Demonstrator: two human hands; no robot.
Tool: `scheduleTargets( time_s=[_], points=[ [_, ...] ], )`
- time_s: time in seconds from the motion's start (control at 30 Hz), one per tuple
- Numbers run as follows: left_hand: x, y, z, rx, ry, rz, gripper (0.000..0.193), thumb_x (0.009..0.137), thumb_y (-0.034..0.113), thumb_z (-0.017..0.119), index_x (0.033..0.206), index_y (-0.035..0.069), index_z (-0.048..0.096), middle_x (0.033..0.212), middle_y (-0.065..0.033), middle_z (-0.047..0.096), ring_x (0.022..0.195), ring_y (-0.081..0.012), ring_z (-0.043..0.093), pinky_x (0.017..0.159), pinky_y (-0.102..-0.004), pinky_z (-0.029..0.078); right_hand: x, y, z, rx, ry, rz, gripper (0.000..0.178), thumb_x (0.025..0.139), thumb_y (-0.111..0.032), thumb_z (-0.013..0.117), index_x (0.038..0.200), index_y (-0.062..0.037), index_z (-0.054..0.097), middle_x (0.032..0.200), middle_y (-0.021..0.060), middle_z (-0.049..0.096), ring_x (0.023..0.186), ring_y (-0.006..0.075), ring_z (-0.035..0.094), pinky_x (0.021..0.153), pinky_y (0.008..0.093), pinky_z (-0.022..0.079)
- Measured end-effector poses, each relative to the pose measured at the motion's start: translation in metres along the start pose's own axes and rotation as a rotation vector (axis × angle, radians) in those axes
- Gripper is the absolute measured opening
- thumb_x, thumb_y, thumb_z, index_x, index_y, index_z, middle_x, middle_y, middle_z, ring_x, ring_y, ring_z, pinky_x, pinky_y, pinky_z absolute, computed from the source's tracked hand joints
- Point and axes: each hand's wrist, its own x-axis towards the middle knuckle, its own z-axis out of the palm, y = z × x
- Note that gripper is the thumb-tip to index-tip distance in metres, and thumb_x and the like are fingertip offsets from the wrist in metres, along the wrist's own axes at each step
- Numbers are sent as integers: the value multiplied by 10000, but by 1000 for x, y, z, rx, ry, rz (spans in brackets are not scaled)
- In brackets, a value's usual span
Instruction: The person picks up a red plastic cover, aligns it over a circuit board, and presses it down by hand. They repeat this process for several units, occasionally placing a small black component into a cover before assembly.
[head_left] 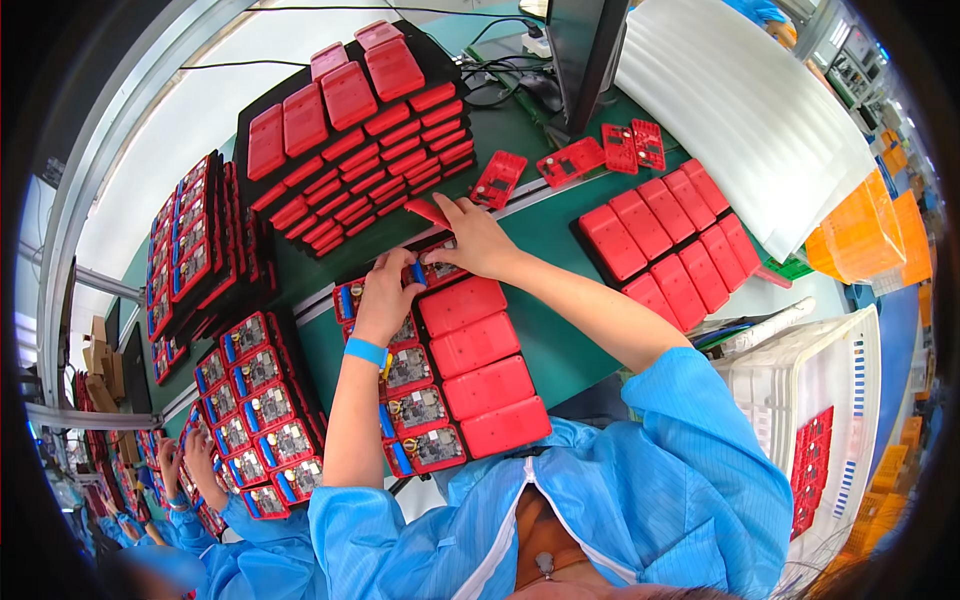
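Observation:
My right hand (468, 240) grips a red plastic cover (428, 212), tilted over the far end of the tray in front of me. Beside it, my left hand (385, 295), with a blue wristband (367, 351), has its thumb and forefinger bent about a blue cylindrical battery (417, 272) in a far red housing. Down the tray's left column, open red housings (418, 408) show circuit boards and blue batteries. In the right column lie several closed red cases (488, 378).
Stacked trays of red cases (345, 95) stand at the back. More trays of open housings (262, 400) are on the left, near a co-worker's hands (200, 465). A tray of red cases (668, 240), loose housings (570, 162), a monitor (590, 65) and a white crate (840, 400) are rightward.

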Motion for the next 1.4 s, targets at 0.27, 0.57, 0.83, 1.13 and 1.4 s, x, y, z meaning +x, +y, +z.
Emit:
scheduleTargets(
  time_s=[0.27,0.57,0.83,1.13,1.4],
  points=[
    [-1,-7,-3,21,52,93,453,689,-19,809,1063,11,554,1138,-159,693,1050,-375,642,911,-458,503,-2,4,-3,206,60,-51,781,881,-480,693,1413,36,444,1215,260,555,1130,434,567,963,460,472],
    [-7,-19,2,80,118,70,583,713,55,832,1208,48,524,1169,-111,716,1204,-313,551,1001,-420,450,-13,15,-4,235,-51,-231,486,954,-390,632,1338,-93,595,1268,188,573,1176,363,546,1027,460,412],
    [-5,-25,7,-161,74,-75,769,702,62,841,1370,85,461,1270,-149,633,1260,-306,553,1026,-436,429,-20,28,-4,-56,-35,-557,459,862,-336,711,1277,-147,660,1324,149,552,1262,351,475,1098,493,333],
    [-4,-23,-2,-69,37,15,758,698,57,823,1380,99,494,1258,-160,658,1273,-345,516,1067,-457,384,-19,25,-1,-34,-107,-542,425,856,-310,715,1252,-161,678,1355,142,552,1308,347,459,1126,498,312],
    [-12,-24,-31,-68,132,44,560,790,-11,736,1325,81,599,1253,-171,660,1171,-324,629,988,-379,489,-16,20,8,-44,-113,-569,409,847,-305,722,1228,-160,697,1354,132,558,1322,327,448,1133,500,300]
  ],
)
